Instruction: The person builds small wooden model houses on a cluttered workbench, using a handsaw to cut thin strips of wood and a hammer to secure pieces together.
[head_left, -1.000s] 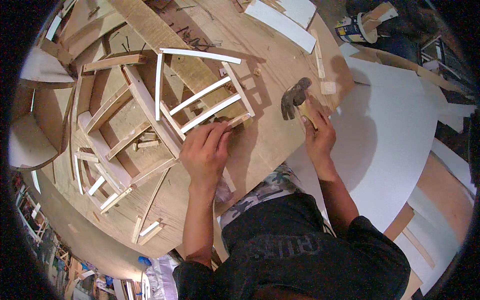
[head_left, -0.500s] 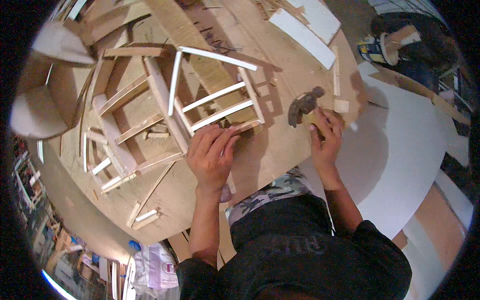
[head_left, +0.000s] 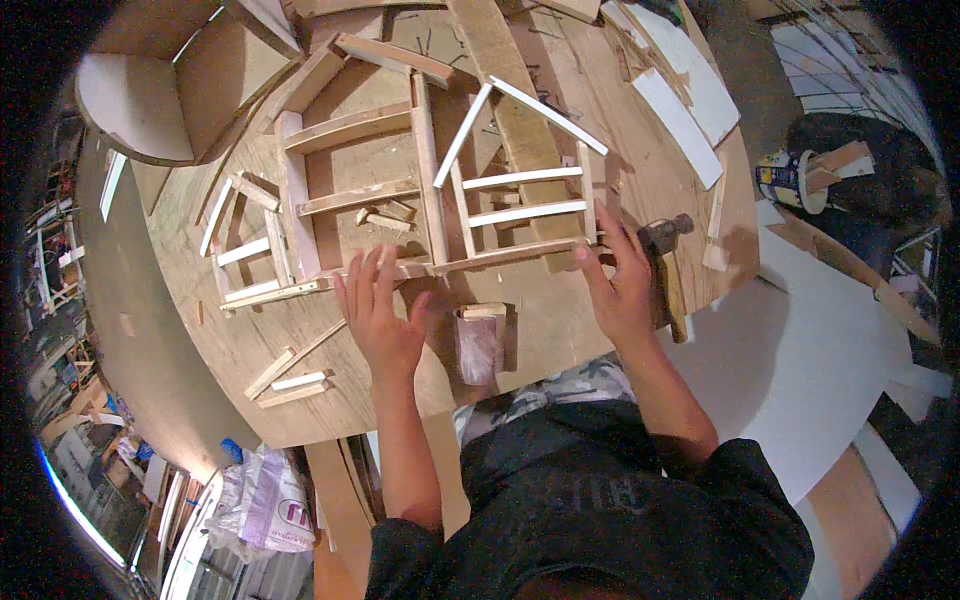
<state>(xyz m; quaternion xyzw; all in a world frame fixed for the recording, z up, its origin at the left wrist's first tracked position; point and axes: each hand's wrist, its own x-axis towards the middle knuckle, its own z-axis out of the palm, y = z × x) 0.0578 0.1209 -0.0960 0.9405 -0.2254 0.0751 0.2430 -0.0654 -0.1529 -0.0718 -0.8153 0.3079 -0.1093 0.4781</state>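
Note:
A house-shaped wooden frame [head_left: 431,170] with shelf-like crosspieces lies on the worktable. Its right section has white-edged strips and a peaked top. My left hand [head_left: 382,325] is at the frame's lower edge, fingers spread and holding nothing. At the lower right corner, my right hand [head_left: 622,290] has thumb and fingers apart around the corner; whether it touches the wood I cannot tell. Just right of that hand lies a claw hammer [head_left: 674,290] with a dark head and wooden handle. Between my hands sits a translucent plastic bag or cup [head_left: 480,350] with wood pieces at its top.
Small wood strips [head_left: 290,382] lie at the table's near left. Curved board pieces [head_left: 150,110] stand at the far left. White panels [head_left: 680,125] and loose nails are toward the back. A large white sheet [head_left: 800,370] is at the right, beside a tub [head_left: 790,180] of offcuts.
My right hand has let go of the hammer, now lying on the table, and moved to the frame's corner. My left hand has released the lower strip and opened. The view has shifted.

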